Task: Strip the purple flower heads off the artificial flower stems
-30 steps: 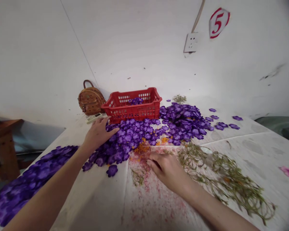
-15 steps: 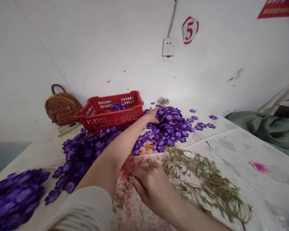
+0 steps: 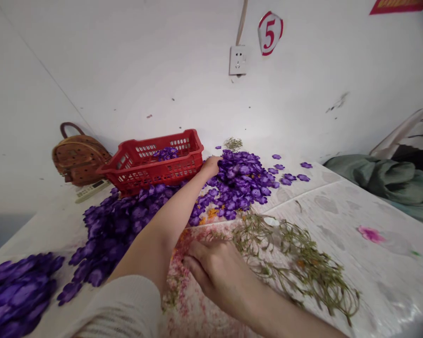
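My left hand point(image 3: 212, 166) reaches across to the left edge of a heap of purple petals point(image 3: 245, 176), just right of the red basket point(image 3: 158, 172). Its fingers are hidden among the petals. Nearer to me, my right hand point(image 3: 211, 263) is closed above the pink-stained part of the tablecloth point(image 3: 193, 305); what its fingers hold, if anything, is hidden. Green plastic stems point(image 3: 303, 258) lie right of it. More purple petals point(image 3: 116, 225) spread under and left of my left forearm.
A brown bag point(image 3: 80, 157) and a calculator point(image 3: 91, 190) are left of the basket. Another petal pile point(image 3: 19, 291) lies at the near left. Green cloth point(image 3: 384, 176) rests at the far right. A wall with a socket point(image 3: 238, 60) stands behind the table.
The view has shifted slightly. The fingers of my left hand, spread on the heap before, are now tucked down into the petals. My right hand has kept its closed pose.
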Action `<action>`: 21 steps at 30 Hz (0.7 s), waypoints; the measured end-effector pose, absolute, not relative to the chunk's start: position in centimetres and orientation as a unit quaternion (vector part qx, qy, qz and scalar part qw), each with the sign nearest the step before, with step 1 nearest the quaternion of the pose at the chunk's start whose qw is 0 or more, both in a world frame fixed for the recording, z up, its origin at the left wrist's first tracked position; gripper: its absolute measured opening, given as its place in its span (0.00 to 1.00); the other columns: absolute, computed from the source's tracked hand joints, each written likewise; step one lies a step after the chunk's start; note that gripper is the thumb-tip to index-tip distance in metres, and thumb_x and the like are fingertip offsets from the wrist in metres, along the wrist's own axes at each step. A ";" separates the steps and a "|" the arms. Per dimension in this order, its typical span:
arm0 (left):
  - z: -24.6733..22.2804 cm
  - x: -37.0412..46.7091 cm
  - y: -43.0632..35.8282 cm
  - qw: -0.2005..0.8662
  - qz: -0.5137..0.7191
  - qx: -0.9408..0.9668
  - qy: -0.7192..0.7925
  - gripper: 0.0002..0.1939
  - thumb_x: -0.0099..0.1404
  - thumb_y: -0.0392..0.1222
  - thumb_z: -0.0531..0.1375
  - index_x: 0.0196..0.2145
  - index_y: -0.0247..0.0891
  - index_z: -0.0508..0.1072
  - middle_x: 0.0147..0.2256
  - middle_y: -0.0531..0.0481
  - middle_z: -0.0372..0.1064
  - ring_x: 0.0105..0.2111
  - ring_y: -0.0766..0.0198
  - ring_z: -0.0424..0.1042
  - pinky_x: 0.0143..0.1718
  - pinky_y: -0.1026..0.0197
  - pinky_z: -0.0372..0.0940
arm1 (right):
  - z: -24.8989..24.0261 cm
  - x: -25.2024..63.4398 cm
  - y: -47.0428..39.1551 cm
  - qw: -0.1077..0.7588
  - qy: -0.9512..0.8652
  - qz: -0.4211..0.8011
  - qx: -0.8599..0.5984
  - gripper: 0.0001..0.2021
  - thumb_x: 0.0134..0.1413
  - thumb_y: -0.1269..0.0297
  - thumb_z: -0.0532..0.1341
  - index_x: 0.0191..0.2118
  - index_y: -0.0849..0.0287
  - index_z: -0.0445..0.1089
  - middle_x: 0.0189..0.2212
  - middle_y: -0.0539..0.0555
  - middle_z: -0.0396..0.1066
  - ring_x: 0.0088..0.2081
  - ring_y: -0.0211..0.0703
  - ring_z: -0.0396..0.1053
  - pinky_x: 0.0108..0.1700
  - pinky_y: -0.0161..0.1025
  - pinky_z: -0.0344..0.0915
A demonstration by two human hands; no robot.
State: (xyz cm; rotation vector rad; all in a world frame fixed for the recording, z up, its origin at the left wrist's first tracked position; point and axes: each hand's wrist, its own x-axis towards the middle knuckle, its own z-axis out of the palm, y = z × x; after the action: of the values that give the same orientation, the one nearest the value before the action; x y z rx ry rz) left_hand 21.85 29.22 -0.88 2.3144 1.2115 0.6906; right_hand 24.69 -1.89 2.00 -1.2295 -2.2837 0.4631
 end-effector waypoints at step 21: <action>4.2 -2.7 16.3 0.149 0.372 0.732 0.551 0.09 0.53 0.37 0.68 0.34 0.34 0.80 0.35 0.44 0.81 0.40 0.49 0.78 0.52 0.50 0.71 | 0.5 24.6 -0.3 0.287 -0.813 0.209 -0.462 0.11 0.66 0.69 0.55 0.39 0.57 0.76 0.35 0.55 0.80 0.37 0.46 0.75 0.41 0.39 0.64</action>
State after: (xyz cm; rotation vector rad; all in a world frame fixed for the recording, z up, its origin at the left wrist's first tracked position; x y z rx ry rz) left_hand -2.67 16.31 4.16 2.1027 1.5841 1.0698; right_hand 24.62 -0.35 0.47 -1.2328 -2.1712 0.5585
